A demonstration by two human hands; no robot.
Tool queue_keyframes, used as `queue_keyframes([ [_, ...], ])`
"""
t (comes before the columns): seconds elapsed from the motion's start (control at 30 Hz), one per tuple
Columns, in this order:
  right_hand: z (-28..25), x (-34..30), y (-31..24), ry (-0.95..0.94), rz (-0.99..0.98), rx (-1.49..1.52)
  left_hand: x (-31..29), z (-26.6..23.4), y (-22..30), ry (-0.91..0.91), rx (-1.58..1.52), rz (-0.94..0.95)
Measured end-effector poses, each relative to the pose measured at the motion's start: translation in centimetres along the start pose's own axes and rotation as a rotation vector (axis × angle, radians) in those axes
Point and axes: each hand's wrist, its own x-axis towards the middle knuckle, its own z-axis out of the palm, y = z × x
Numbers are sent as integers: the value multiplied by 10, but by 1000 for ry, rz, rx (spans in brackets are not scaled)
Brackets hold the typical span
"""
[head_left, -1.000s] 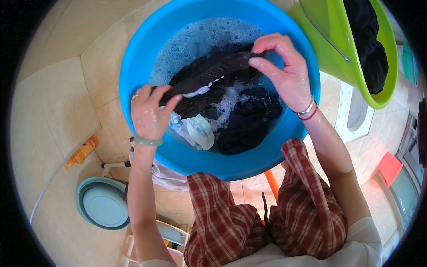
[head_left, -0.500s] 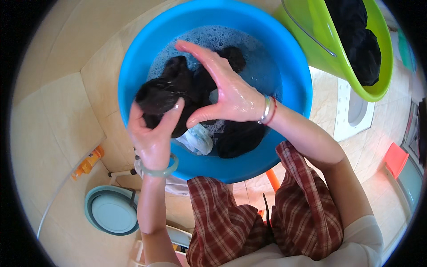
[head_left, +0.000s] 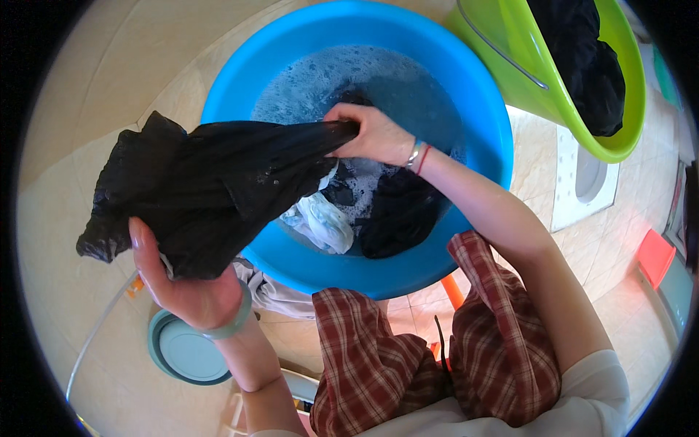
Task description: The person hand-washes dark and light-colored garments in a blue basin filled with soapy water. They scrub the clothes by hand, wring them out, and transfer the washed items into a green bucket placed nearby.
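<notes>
Black garment (head_left: 218,175): wet-looking, creased, narrowing toward right hand (head_left: 375,136).

- A household bathroom.
- Pale tiles on wall (head_left: 62,175) and floor (head_left: 530,164).
- A white fixture (head_left: 591,178) set into the floor, probably a squat toilet, though the lens distorts it.
- A blue tub (head_left: 484,116) of soapy water (head_left: 309,80) and laundry (head_left: 397,226), a green bucket (head_left: 502,76) beside it.

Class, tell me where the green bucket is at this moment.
In the head view, the green bucket is at the upper right, just right of the blue basin, with black cloth inside it.
</notes>
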Motion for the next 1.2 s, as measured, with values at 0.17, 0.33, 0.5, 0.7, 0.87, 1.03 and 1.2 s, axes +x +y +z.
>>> queue_keyframes([
  [0.17,-30,-14,-16,128,-23,173,18,-13,-7,80,7,25],
  [0.33,-64,-27,-26,261,-53,297,60,-31,-41,37,196,-5],
  [0.5,-65,-28,-12,277,-34,186,83,-65,-97,88,693,-27],
  [0.7,-28,-27,7,425,50,-1116,86,-119,-123,50,1032,146],
  [0.87,-4,-35,34,275,194,-1300,28,-81,-139,-22,1651,427],
  [1.03,-19,-11,55,166,200,-1233,-2,-49,-150,-78,1033,98],
  [1.2,-12,-3,40,491,-115,-582,13,-35,-203,0,210,-720],
])
